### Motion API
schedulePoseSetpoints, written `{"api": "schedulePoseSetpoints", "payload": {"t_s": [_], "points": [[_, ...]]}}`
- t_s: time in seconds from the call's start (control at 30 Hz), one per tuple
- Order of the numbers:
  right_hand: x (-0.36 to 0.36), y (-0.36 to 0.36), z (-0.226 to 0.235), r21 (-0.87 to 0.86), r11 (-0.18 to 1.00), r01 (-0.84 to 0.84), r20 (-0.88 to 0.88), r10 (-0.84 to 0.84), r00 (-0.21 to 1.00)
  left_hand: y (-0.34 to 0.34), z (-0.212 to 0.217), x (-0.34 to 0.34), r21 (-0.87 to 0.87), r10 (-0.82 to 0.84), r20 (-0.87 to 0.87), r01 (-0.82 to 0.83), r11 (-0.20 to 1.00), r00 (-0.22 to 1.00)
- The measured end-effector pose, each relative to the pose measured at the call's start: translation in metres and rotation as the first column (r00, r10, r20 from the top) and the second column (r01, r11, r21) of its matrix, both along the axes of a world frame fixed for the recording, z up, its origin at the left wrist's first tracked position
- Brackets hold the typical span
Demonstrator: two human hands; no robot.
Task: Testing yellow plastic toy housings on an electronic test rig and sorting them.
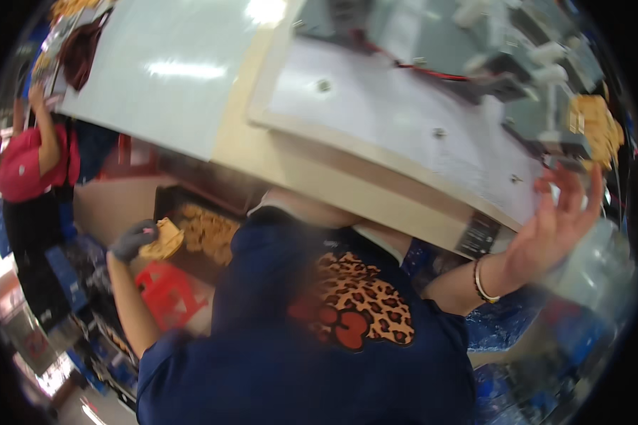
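In the head view, the tan piece [164,239] is at the fingertips of the gloved left hand [133,241], out at the person's left side. It extends from the fingers toward the body, its longer axis seeming to slope up to the right, though blur makes that uncertain. A dark crate [165,203] with a tan heap [210,232] inside lies just beyond it, on the side toward the body; the left hand is much the nearer one. A red plastic thing [169,292] shows near that forearm.

The left hand is closed, pinching the tan piece by its edge. The bare right hand [556,221] is well apart, at the right end of the table [319,173], its fingers spread and loosely bent, with nothing seen in its grip. A tan stack [595,131] lies just past those fingertips; whether they touch it or the grey block [568,145] beside it, I cannot tell.
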State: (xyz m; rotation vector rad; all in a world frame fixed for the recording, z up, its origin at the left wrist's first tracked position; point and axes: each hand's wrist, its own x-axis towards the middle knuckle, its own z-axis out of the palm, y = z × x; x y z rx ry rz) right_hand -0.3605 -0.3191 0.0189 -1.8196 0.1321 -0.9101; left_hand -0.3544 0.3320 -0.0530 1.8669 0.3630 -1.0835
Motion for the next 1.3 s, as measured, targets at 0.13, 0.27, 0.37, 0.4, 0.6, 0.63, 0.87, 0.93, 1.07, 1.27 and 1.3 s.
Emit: {"api": "schedulePoseSetpoints", "payload": {"t_s": [0.13, 0.27, 0.37, 0.4, 0.6, 0.63, 0.87, 0.93, 1.07, 1.27, 1.3], "points": [[0.007, 0.010, 0.005, -0.087, 0.996, 0.029, -0.025, -0.031, 0.999, 0.069, -0.115, -0.115, 0.099, 0.604, -0.210, -0.598, 0.795, 0.769], [0.003, 0.007, 0.000, -0.095, 0.994, 0.056, 0.009, -0.056, 0.998, 0.059, -0.135, -0.121, 0.499, 0.704, -0.090, -0.579, 0.644, 0.705], [0.006, 0.002, -0.002, 0.044, 0.998, 0.046, 0.047, -0.049, 0.998, 0.101, -0.156, -0.089, -0.033, 0.453, 0.009, -0.452, 0.891, 0.892], [0.004, 0.001, -0.005, 0.027, 0.997, 0.069, 0.043, -0.070, 0.997, 0.039, -0.109, -0.034, -0.175, 0.544, -0.026, -0.540, 0.824, 0.839], [-0.007, 0.003, 0.008, 0.020, 0.974, 0.224, 0.236, -0.222, 0.946, -0.166, 0.023, 0.093, -0.588, -0.078, 0.585, 0.489, 0.644, 0.807], [-0.004, 0.006, 0.006, -0.047, 0.949, 0.311, 0.248, -0.290, 0.924, -0.203, 0.037, 0.090, -0.531, -0.023, 0.748, 0.619, 0.579, 0.663], [-0.037, -0.042, 0.002, -0.533, 0.760, 0.371, -0.177, -0.529, 0.830, -0.360, 0.102, 0.118, 0.125, -0.142, 0.990, 0.557, 0.821, -0.012], [-0.045, -0.050, -0.006, -0.432, 0.848, 0.308, -0.212, -0.427, 0.879, -0.382, 0.096, 0.121, 0.213, -0.181, 0.977, 0.462, 0.861, -0.113], [-0.053, -0.051, -0.004, -0.369, 0.880, 0.301, -0.250, -0.406, 0.879, -0.390, 0.089, 0.127, 0.320, -0.301, 0.947, 0.437, 0.841, -0.113], [-0.057, -0.062, -0.004, -0.109, 0.961, 0.252, -0.298, -0.274, 0.914, -0.386, 0.087, 0.130, 0.191, -0.257, 0.963, 0.461, 0.867, 0.084], [-0.055, -0.060, -0.004, -0.110, 0.963, 0.247, -0.302, -0.269, 0.914, -0.385, 0.088, 0.130, 0.189, -0.256, 0.962, 0.457, 0.869, 0.090]]}}
